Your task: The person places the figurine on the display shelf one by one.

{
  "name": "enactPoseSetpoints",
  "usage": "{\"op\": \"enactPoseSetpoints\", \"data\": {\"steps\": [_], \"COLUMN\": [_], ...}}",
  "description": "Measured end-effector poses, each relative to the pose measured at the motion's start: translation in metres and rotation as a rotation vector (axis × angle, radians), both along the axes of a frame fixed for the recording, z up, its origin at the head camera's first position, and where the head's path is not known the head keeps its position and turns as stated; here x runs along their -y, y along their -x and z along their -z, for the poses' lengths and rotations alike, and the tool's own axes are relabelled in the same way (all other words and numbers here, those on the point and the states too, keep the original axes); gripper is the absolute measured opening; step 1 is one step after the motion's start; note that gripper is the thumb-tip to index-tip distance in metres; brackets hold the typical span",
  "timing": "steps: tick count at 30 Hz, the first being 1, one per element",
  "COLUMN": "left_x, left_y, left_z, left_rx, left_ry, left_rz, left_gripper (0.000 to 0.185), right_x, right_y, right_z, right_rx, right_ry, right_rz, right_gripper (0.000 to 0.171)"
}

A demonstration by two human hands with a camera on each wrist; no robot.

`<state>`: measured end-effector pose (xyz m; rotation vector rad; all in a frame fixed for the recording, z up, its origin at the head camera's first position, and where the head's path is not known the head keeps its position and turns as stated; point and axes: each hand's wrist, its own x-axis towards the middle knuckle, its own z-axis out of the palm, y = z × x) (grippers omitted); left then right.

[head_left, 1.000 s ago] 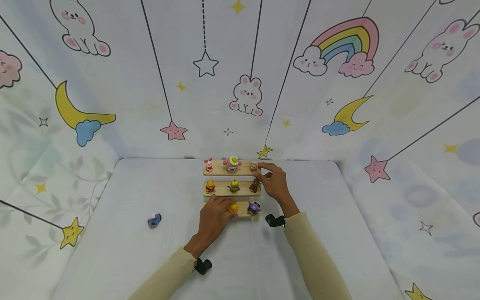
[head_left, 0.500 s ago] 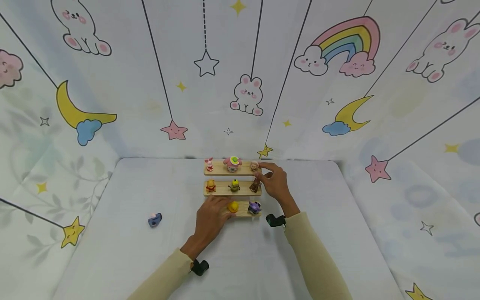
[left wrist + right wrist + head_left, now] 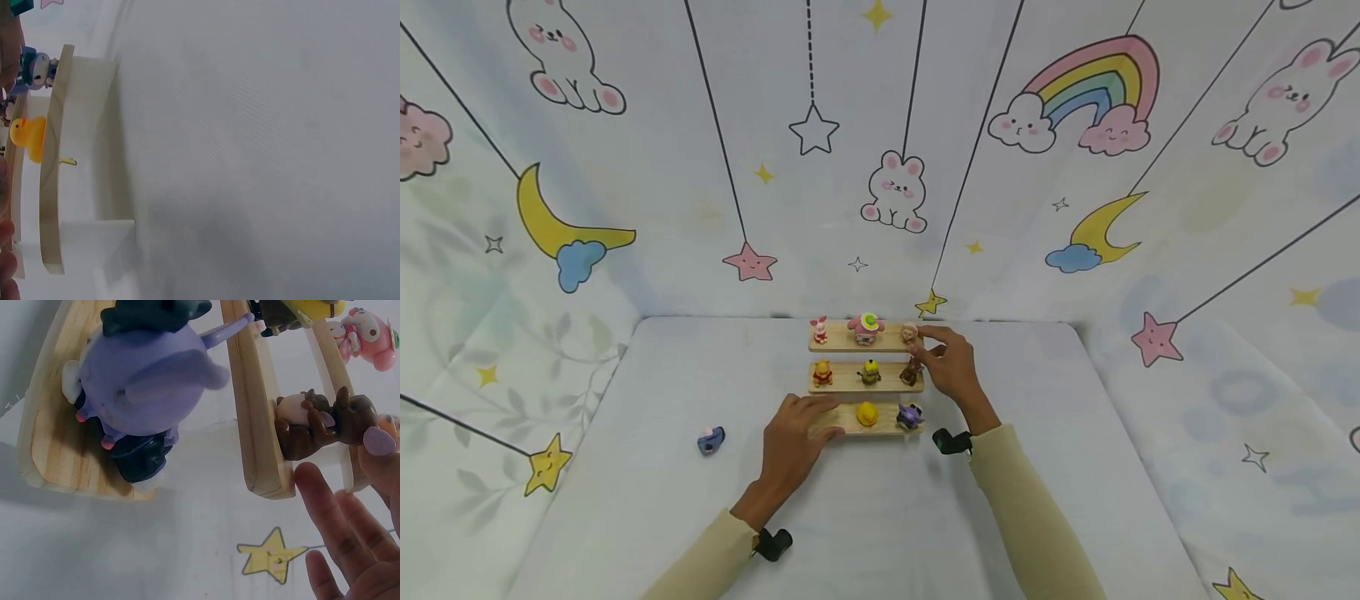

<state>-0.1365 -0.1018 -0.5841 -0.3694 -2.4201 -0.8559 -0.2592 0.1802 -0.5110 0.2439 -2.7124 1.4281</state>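
Observation:
Three light wooden shelves rise in tiers. On the lowest shelf (image 3: 887, 427) sit a yellow rubber duck (image 3: 31, 137) and a purple figurine (image 3: 150, 378). My left hand (image 3: 790, 442) is at this shelf's left end, thumb and fingers spread apart, nothing visible between them. My right hand (image 3: 951, 367) reaches to the right end of the top shelf (image 3: 883, 337), where thumb and index finger pinch a small orange-faced figurine (image 3: 909, 333). Just below them a brown figurine (image 3: 312, 422) stands on the middle shelf (image 3: 846, 385); the remaining right fingers extend loosely beside it.
A blue figurine (image 3: 711, 441) lies alone on the white table (image 3: 647, 483), left of the shelves. A pink piglet (image 3: 819, 331) and a pink figurine (image 3: 866, 329) share the top shelf. A red-and-yellow bear (image 3: 822, 372) and a green figurine (image 3: 870, 372) occupy the middle one.
My left hand has moved left from beside the duck to the lowest shelf's left end, leaving the duck fully visible. My right hand has stayed in place.

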Motion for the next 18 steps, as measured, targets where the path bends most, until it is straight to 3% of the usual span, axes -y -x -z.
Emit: {"op": "enactPoseSetpoints", "data": {"steps": [18], "left_x": [0.064], "left_y": [-0.017], "left_z": [0.004], "left_rx": [0.019], "left_ry": [0.016], "left_rz": [-0.088], "left_gripper": [0.048], "right_x": [0.0], "right_y": [0.0], "right_z": [0.0], "right_rx": [0.006], "right_ry": [0.007], "right_rz": [0.003], "right_gripper": [0.039]}}
